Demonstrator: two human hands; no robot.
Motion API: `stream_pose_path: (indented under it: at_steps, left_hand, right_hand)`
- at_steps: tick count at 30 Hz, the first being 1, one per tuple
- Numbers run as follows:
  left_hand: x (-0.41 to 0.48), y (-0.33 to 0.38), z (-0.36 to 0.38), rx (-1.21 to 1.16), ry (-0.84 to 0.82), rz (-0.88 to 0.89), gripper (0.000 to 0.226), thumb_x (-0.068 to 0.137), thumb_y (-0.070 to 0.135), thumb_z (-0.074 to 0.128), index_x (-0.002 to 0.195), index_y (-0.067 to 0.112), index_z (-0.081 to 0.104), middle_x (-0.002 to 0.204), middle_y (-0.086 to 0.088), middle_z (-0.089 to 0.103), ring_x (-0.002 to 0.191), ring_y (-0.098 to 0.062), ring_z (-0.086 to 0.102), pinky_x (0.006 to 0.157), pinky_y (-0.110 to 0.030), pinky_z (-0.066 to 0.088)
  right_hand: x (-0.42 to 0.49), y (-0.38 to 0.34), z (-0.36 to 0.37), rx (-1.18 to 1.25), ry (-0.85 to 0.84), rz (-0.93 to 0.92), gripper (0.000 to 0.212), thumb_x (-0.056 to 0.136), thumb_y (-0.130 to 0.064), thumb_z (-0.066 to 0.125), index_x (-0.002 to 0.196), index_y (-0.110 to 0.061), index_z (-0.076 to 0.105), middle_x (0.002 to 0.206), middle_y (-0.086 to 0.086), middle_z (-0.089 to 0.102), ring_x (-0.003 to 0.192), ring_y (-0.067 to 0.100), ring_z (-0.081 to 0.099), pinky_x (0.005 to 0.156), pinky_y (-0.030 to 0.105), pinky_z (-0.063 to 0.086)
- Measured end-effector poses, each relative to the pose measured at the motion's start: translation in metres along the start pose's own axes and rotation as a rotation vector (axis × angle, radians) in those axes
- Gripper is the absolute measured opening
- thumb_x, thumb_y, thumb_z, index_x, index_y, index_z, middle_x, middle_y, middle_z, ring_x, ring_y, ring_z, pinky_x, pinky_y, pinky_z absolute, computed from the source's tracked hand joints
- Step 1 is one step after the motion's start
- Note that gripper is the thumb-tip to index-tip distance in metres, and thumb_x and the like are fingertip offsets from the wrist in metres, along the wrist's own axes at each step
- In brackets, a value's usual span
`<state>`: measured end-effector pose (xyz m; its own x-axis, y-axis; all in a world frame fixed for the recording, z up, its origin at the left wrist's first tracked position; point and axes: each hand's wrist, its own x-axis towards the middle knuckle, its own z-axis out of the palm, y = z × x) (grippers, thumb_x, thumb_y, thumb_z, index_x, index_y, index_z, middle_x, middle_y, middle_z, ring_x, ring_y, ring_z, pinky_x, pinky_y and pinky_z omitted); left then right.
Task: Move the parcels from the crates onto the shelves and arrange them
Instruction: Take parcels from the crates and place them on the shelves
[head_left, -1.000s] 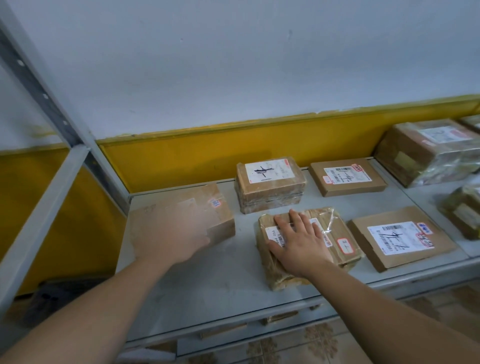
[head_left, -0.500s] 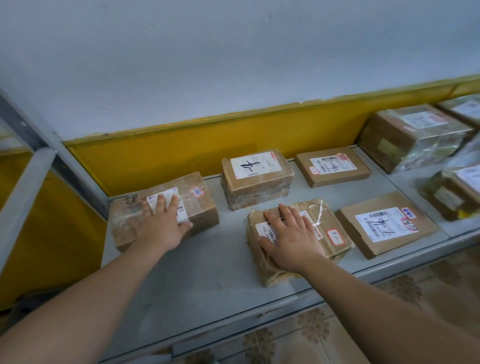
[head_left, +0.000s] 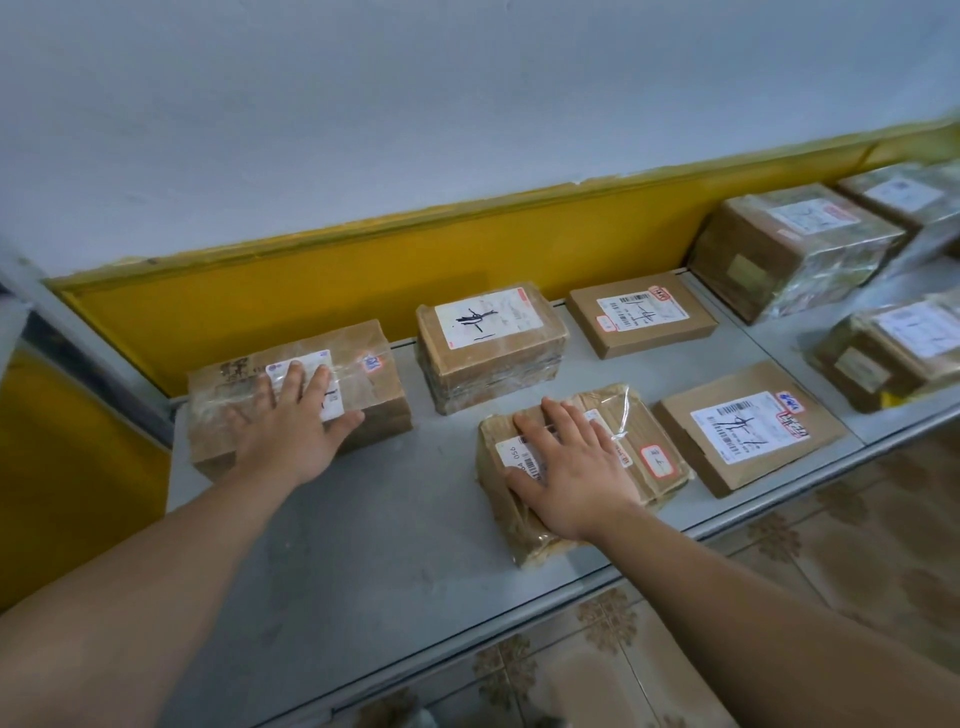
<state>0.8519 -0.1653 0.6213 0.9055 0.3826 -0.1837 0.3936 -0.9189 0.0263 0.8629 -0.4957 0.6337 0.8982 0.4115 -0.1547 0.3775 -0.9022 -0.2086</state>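
On the grey shelf (head_left: 363, 545) lie several taped brown parcels. My left hand (head_left: 291, 421) rests flat, fingers straight, on top of a taped parcel (head_left: 374, 389) at the shelf's back left. My right hand (head_left: 571, 467) lies flat on a crumpled parcel (head_left: 644, 441) near the front edge. Behind it stands a thick labelled parcel (head_left: 488, 348), with a flat box (head_left: 641, 312) to that one's right. Another flat labelled box (head_left: 748, 426) lies right of my right hand.
A big wrapped parcel (head_left: 795, 249) and two more (head_left: 893, 353) (head_left: 904, 197) sit on the adjoining shelf at right. A grey upright post (head_left: 78, 338) bounds the shelf's left end. A yellow-and-white wall (head_left: 311, 275) closes the back. Patterned floor tiles (head_left: 779, 571) show below the front edge.
My left hand set the left parcel down at the back left and now lies flat on it. My right hand stayed on the crumpled parcel. The view swung left and down.
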Motion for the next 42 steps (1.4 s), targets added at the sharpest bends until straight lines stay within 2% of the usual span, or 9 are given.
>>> stream_pose_path:
  at_steps: [6, 10, 13, 16, 19, 23, 29, 33, 42]
  left_hand:
    - [0.003, -0.001, 0.000, -0.017, -0.002, 0.015, 0.096, 0.070, 0.085, 0.004, 0.152, 0.036, 0.000, 0.163, 0.004, -0.008, 0.148, -0.035, -0.007, 0.113, -0.067, 0.010]
    - [0.005, -0.003, -0.001, -0.047, -0.045, 0.030, 0.098, 0.069, 0.086, 0.007, 0.153, 0.036, -0.001, 0.163, 0.004, -0.010, 0.147, -0.036, -0.009, 0.113, -0.067, 0.007]
    - [0.007, -0.002, -0.010, -0.072, -0.105, 0.026, 0.092, 0.078, 0.084, 0.022, 0.153, 0.037, -0.003, 0.162, 0.004, -0.013, 0.147, -0.036, -0.010, 0.113, -0.067, 0.005]
    - [-0.005, 0.005, -0.021, -0.095, -0.119, -0.008, 0.086, 0.087, 0.072, 0.041, 0.154, 0.033, 0.003, 0.163, 0.002, -0.010, 0.149, -0.031, -0.005, 0.115, -0.062, 0.007]
    - [-0.035, 0.017, -0.027, -0.154, -0.086, -0.037, 0.082, 0.089, 0.065, 0.047, 0.154, 0.030, 0.012, 0.163, 0.000, -0.001, 0.149, -0.028, 0.004, 0.117, -0.054, 0.015]
    - [-0.085, 0.030, -0.034, -0.111, -0.062, -0.028, 0.077, 0.089, 0.061, 0.049, 0.153, 0.029, 0.020, 0.162, -0.002, 0.011, 0.147, -0.029, 0.015, 0.117, -0.052, 0.019]
    - [-0.162, 0.041, -0.036, -0.185, -0.135, -0.121, 0.075, 0.092, 0.055, 0.051, 0.154, 0.028, 0.018, 0.163, -0.001, 0.010, 0.149, -0.024, 0.009, 0.116, -0.052, 0.019]
    - [-0.208, 0.038, -0.043, -0.224, -0.090, -0.171, 0.074, 0.093, 0.055, 0.050, 0.154, 0.025, 0.019, 0.162, -0.002, 0.012, 0.148, -0.021, 0.013, 0.117, -0.047, 0.020]
    - [-0.296, 0.011, -0.048, -0.365, 0.003, -0.184, 0.071, 0.094, 0.049, 0.053, 0.153, 0.025, 0.021, 0.162, 0.001, 0.011, 0.149, -0.018, 0.007, 0.118, -0.033, 0.011]
  right_hand:
    - [-0.001, -0.001, -0.002, 0.009, 0.004, 0.004, 0.070, 0.091, -0.071, 0.023, 0.153, -0.042, 0.008, 0.165, -0.005, -0.005, 0.150, 0.017, -0.011, 0.112, 0.037, -0.016]
    - [-0.002, -0.001, -0.001, 0.004, -0.004, 0.014, 0.070, 0.091, -0.071, 0.022, 0.153, -0.043, 0.007, 0.165, -0.006, -0.006, 0.150, 0.017, -0.011, 0.112, 0.037, -0.016]
    - [-0.002, -0.001, 0.000, 0.012, -0.002, 0.020, 0.071, 0.091, -0.071, 0.023, 0.153, -0.042, 0.006, 0.165, -0.006, -0.005, 0.150, 0.017, -0.011, 0.112, 0.037, -0.015]
    - [-0.002, 0.000, 0.002, 0.024, 0.009, 0.021, 0.071, 0.091, -0.070, 0.026, 0.154, -0.040, 0.009, 0.165, -0.005, -0.002, 0.151, 0.017, -0.009, 0.116, 0.039, -0.011]
    - [0.000, 0.001, 0.002, 0.041, 0.011, 0.016, 0.071, 0.091, -0.068, 0.027, 0.154, -0.038, 0.012, 0.165, -0.005, 0.000, 0.151, 0.017, -0.007, 0.119, 0.042, -0.006]
    - [0.004, 0.003, 0.000, 0.066, 0.021, -0.030, 0.070, 0.092, -0.064, 0.031, 0.153, -0.035, 0.014, 0.165, -0.002, 0.003, 0.151, 0.020, -0.005, 0.118, 0.043, -0.006]
    - [0.005, 0.006, -0.009, 0.049, -0.026, -0.095, 0.069, 0.092, -0.063, 0.037, 0.151, -0.029, 0.027, 0.163, 0.003, 0.012, 0.150, 0.025, 0.005, 0.119, 0.049, 0.005]
    - [0.006, -0.003, -0.024, -0.010, -0.071, -0.107, 0.072, 0.092, -0.062, 0.038, 0.151, -0.022, 0.028, 0.161, 0.008, 0.019, 0.147, 0.031, 0.015, 0.118, 0.052, 0.017]
    - [-0.043, -0.108, -0.030, -0.072, -0.123, -0.493, 0.069, 0.094, -0.058, 0.040, 0.151, -0.021, 0.028, 0.156, 0.009, 0.031, 0.141, 0.030, 0.029, 0.114, 0.043, 0.025]
